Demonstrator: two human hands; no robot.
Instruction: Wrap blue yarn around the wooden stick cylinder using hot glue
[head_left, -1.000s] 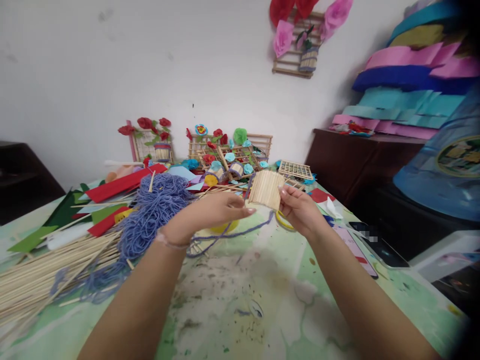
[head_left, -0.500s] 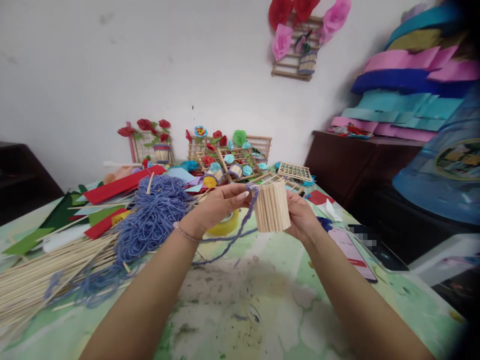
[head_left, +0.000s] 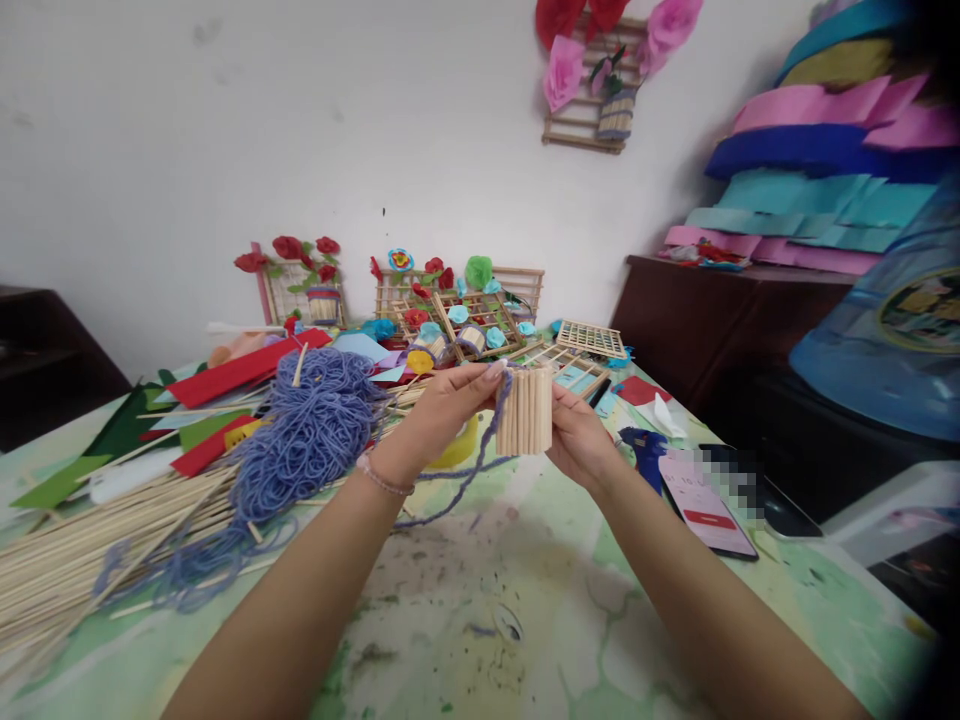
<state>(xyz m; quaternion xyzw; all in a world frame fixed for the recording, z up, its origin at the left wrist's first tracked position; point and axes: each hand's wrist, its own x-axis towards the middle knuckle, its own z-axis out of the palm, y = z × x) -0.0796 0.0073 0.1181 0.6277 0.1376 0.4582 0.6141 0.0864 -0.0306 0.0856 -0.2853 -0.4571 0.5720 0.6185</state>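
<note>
My right hand (head_left: 581, 440) grips a small panel of wooden sticks (head_left: 525, 412), held upright above the table. At the panel's top left corner my left hand (head_left: 439, 410) pinches a strand of purple yarn (head_left: 480, 455). The strand hangs down from that corner and runs left toward a big tangled heap of purple yarn (head_left: 307, 425). A yellow tape roll (head_left: 459, 448) lies on the table just behind my left hand.
A bundle of long thin sticks (head_left: 97, 550) lies at the left. Red and green felt sheets (head_left: 225, 375), stick frames with paper flowers (head_left: 457, 310) and a small lattice (head_left: 592, 340) fill the back. A phone (head_left: 709, 505) and blue glue gun (head_left: 645, 447) lie right.
The stick panel has turned from tilted flat to upright and come slightly nearer. My left hand rose from below the panel to its top corner, lifting the yarn strand.
</note>
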